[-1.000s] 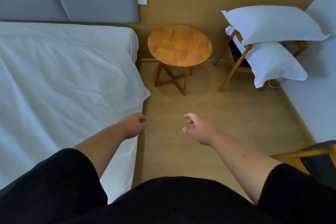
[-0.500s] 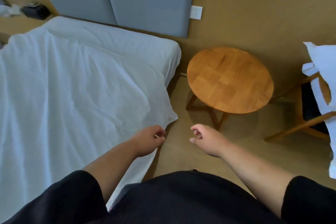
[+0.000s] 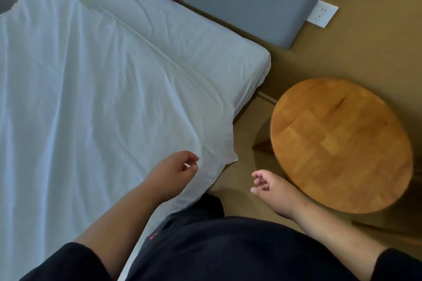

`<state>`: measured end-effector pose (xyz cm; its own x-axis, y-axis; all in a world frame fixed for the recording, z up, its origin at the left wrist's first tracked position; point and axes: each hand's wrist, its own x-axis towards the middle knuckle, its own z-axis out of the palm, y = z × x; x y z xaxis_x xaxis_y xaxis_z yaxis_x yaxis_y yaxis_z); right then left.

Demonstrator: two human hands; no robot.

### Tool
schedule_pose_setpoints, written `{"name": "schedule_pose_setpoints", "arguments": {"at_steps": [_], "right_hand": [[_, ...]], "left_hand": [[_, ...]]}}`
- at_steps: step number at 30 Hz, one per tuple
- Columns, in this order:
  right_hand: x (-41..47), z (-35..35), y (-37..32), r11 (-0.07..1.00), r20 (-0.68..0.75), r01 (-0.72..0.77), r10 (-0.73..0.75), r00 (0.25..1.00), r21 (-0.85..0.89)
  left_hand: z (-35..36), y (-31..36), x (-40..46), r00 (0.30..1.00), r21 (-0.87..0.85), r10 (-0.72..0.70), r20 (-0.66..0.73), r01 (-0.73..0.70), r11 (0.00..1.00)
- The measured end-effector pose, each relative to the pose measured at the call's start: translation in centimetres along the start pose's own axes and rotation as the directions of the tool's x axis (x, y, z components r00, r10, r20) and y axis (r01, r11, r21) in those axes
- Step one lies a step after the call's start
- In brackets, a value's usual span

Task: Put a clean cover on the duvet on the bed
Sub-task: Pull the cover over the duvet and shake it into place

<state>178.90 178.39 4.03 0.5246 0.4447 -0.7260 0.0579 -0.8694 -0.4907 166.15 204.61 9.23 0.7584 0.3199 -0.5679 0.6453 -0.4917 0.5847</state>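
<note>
Left hand and right hand hang loosely curled, empty, between white cover and round table.

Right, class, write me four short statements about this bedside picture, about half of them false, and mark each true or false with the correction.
1. The left hand hovers over the white cover, holding nothing. True.
2. The right hand grips a pillow. False: it holds nothing.
3. The round wooden table stands on the floor beside the bed. True.
4. A lamp stands on the table. False: its top is bare.
</note>
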Motion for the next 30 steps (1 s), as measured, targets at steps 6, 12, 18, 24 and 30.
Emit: {"name": "schedule_pose_setpoints", "arguments": {"at_steps": [6,12,18,24,30], "right_hand": [[13.0,-4.4,-4.2,0.994,0.048,-0.073,0.069,0.996,0.083],[29.1,-5.0,-5.4,0.995,0.082,-0.099,0.096,0.992,0.032],[40.4,-1.9,-3.1,0.989,0.139,-0.149,0.149,0.979,-0.012],[42.6,-0.6,-1.7,0.985,0.241,-0.169,0.156,0.958,0.035],[37.8,-4.7,-6.0,0.995,0.296,0.015,-0.044,0.954,0.097]], "left_hand": [[-4.6,-0.1,18.0,0.998,0.186,0.019,0.058,-0.030,0.982],[-3.3,-0.2,33.9,0.974,0.623,0.099,0.204,-0.207,0.755],[-2.2,-3.4,43.1,0.954,0.903,-0.035,0.298,-0.270,0.333],[-3.6,-2.5,47.7,0.913,0.872,-0.079,0.399,-0.352,0.339],[-9.7,0.8,41.9,0.948,0.833,0.020,0.317,-0.288,0.471]]}}
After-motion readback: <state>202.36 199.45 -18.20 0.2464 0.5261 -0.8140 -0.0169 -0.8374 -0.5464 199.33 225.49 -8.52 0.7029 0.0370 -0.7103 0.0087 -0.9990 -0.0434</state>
